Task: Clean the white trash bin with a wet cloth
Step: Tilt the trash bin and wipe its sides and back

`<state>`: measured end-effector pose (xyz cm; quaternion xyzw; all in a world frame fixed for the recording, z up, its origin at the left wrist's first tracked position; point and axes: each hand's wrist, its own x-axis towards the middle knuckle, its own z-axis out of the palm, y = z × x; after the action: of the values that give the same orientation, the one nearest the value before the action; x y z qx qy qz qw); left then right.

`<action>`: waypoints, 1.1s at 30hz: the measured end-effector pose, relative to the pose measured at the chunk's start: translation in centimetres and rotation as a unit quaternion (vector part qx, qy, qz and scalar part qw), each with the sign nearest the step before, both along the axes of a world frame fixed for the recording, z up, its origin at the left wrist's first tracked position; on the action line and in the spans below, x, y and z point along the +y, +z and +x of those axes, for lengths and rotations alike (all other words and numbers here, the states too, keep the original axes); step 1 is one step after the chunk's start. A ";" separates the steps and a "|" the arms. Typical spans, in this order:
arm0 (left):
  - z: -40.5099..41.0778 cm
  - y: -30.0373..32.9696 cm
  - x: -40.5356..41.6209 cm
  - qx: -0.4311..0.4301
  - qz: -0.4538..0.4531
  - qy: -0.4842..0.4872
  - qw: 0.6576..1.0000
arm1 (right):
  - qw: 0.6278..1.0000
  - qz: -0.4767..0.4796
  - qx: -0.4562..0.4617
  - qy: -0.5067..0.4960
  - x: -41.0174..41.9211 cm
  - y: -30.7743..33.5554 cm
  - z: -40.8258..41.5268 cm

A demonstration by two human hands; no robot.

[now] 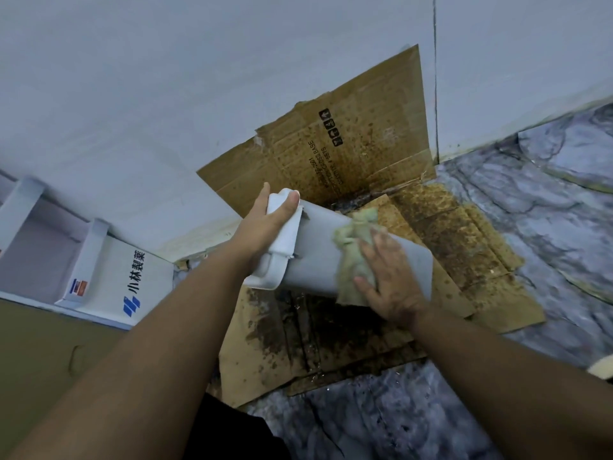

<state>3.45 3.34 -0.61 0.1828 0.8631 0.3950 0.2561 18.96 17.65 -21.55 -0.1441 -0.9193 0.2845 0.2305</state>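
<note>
The white trash bin (pixel 318 254) lies tilted on its side above stained cardboard, its rimmed top toward the left and its base toward the right. My left hand (pixel 265 224) grips the bin's rim, thumb over the top edge. A crumpled pale green cloth (pixel 353 257) lies across the bin's side. My right hand (pixel 386 277) presses flat on the cloth with fingers spread, slightly blurred.
Dirty flattened cardboard (pixel 447 240) covers the floor under the bin and leans against the white wall (pixel 166 94). A white printed box (pixel 132 280) lies open at the left. Grey marbled floor (pixel 530 210) spreads to the right and front.
</note>
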 end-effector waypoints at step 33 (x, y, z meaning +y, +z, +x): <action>-4.8 -1.8 4.5 0.032 0.047 -0.029 0.998 | 0.990 -0.075 0.116 -0.027 -4.6 9.0 -8.3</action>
<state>-1.32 7.88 -2.41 0.2319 0.8455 0.4220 0.2308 10.64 13.08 -12.56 -0.1520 -0.8582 0.3612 0.3315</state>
